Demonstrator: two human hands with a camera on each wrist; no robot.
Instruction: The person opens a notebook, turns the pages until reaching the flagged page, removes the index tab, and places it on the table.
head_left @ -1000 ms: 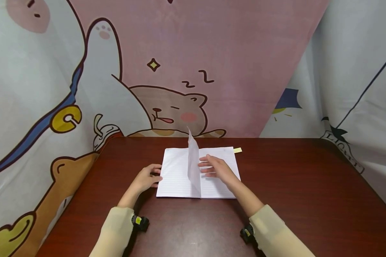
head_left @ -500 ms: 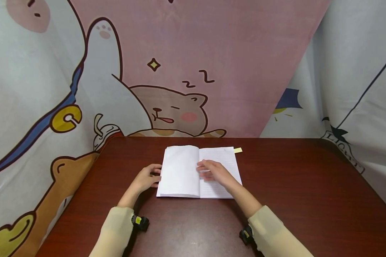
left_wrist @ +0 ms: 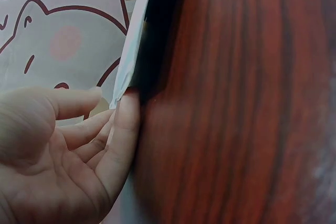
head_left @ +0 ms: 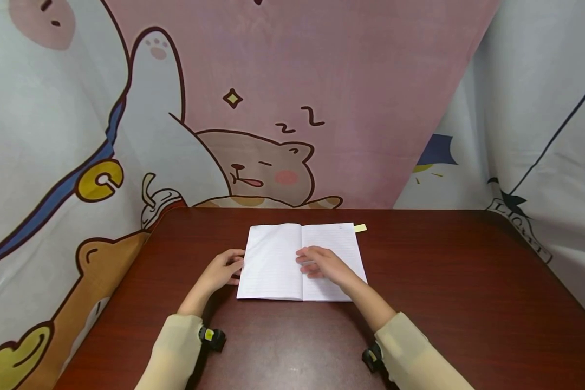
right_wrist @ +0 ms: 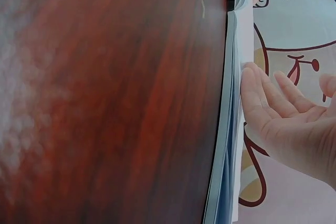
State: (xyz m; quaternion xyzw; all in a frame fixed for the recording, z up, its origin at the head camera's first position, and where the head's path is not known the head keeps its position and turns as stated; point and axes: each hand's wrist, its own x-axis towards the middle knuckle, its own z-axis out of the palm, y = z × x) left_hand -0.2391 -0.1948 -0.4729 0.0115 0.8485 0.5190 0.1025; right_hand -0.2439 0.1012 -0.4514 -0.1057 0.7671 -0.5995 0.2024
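An open notebook (head_left: 273, 265) with lined white pages lies flat on the table. At its left edge is my left hand (head_left: 222, 270), fingers loosely bent. In the left wrist view the fingertips of the left hand (left_wrist: 79, 145) touch the notebook's edge, and the thumb stays apart from it. Over the right page, near the centre fold, my right hand (head_left: 327, 265) is held with relaxed fingers. The right wrist view has the little finger side of the right hand (right_wrist: 289, 114) against the page, with nothing gripped. A yellow tab (head_left: 360, 228) sticks out at the notebook's upper right.
The dark reddish-brown wooden table (head_left: 448, 281) extends around the notebook. A cartoon-printed cloth (head_left: 361, 81) hangs behind the table and along its sides. Each wrist carries a small black camera (head_left: 213, 338).
The page that stood upright at the fold has come down flat onto the left side. My right hand has shifted slightly left and down; the left thumb has drawn back off the page edge.
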